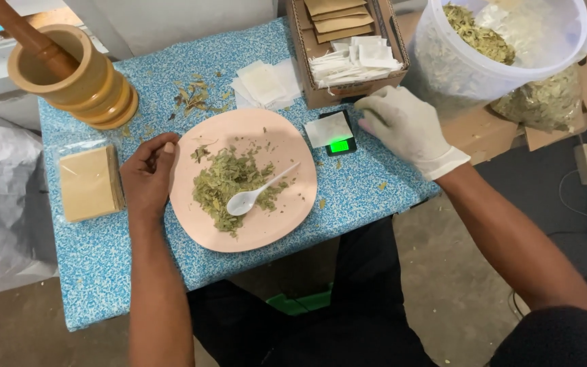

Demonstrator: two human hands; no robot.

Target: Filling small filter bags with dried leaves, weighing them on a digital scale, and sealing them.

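At the far left corner of the worktop (103, 272), covered in a blue speckled cloth, stands a wooden mortar (76, 78) with its pestle (22, 30) leaning inside. Nearer along the left edge lies a clear pack of tan envelopes (90, 182). Just right of it the bare left hand (147, 177) rests loosely curled, fingers bent inward and holding nothing, its thumb side touching the rim of the pink plate (287, 204). The plate sits in the middle of the worktop and carries a heap of dried green leaves (222, 183) with a white plastic spoon (253, 197) lying in it, bowl toward the near edge.

Behind the plate, loose white sachets (263, 81) lie flat, and a cardboard box (321, 95) at the far edge holds more sachets and tan envelopes. Right of the plate a small scale (342, 145) with a lit green display carries one empty white sachet (327, 129). The gloved right hand (405, 129), fingers together and flat on the cloth, touches the scale's right side. Beyond the right edge a translucent tub (456, 75) holds more dried leaves.

It looks like the weighing step: a sachet is laid on the scale, the leaves not yet portioned. The next move would probably call for taking up the spoon and lifting a small, level scoop across without scattering it.
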